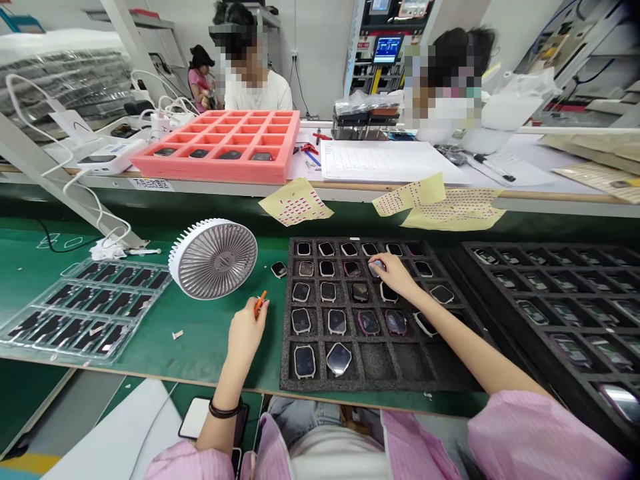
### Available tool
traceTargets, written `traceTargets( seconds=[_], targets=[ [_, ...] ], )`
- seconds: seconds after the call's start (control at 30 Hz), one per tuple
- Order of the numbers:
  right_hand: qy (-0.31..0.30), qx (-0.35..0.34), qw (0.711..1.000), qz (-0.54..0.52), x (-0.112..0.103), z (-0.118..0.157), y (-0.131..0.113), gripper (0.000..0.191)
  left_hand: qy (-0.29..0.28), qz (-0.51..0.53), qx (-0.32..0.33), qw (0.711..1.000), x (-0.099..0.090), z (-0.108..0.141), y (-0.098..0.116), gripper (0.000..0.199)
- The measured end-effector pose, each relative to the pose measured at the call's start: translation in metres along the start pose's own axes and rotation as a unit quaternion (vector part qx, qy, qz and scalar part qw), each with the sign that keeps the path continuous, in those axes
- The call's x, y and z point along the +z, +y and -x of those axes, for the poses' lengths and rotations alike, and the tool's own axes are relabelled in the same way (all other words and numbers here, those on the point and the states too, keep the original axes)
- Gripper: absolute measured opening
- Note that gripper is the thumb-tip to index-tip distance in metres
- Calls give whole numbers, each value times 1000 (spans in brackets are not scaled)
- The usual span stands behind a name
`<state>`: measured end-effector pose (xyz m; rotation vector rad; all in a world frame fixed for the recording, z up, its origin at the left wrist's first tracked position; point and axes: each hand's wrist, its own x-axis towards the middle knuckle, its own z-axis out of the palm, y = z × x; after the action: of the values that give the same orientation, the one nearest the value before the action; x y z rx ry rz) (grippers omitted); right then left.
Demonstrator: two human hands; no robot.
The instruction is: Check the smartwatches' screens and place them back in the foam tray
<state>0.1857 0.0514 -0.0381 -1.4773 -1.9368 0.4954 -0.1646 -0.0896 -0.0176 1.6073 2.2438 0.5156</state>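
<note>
Well left of the foam tray (377,362) lies a clear plastic tray (87,311) of dark parts; closer to it is a white fan (215,260). Left of the foam tray, the left hand (247,327) holds an orange tool (259,304); a loose watch (279,269) lies just beside the tray's edge. Over the foam tray, the right hand (395,275) has fingertips on a second-row watch (375,267); I cannot tell whether they grip it. Right of it sits another compartmented tray (510,310).

An orange tool (260,304) slants near a black foam tray (377,361) of rounded-square watches (305,361).
</note>
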Motion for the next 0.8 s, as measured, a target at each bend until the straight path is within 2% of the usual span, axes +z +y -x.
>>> traceTargets(
  seconds=[0.07,0.13,0.27,0.37,0.47,0.5,0.6,0.67,0.73,0.8],
  targets=[
    [-1,-10,1000,14,8,1,-5,24,6,-1,-18,1000,0,1,2,28],
    [-11,-13,1000,15,16,-1,-11,29,5,22,-8,1000,0,2,8,29],
    [-49,-6,998,-26,27,-13,-23,41,-34,135,86,987,5,6,26,21],
    [-95,1,991,-93,26,-16,-37,43,-105,257,152,949,13,8,40,24],
    [-140,14,973,-183,22,-6,-61,39,-173,377,161,895,20,11,57,33],
    [-156,24,959,-237,21,0,-71,39,-194,410,155,878,21,12,63,35],
    [-201,93,850,-478,22,14,-100,41,-240,473,131,837,23,14,79,42],
    [-210,133,792,-558,24,21,-115,38,-250,498,114,823,24,15,86,45],
    [-206,161,764,-590,27,26,-125,33,-252,514,100,814,24,16,90,47],
    [-200,174,748,-608,31,29,-132,30,-260,521,90,808,25,16,91,48]
  ],
)
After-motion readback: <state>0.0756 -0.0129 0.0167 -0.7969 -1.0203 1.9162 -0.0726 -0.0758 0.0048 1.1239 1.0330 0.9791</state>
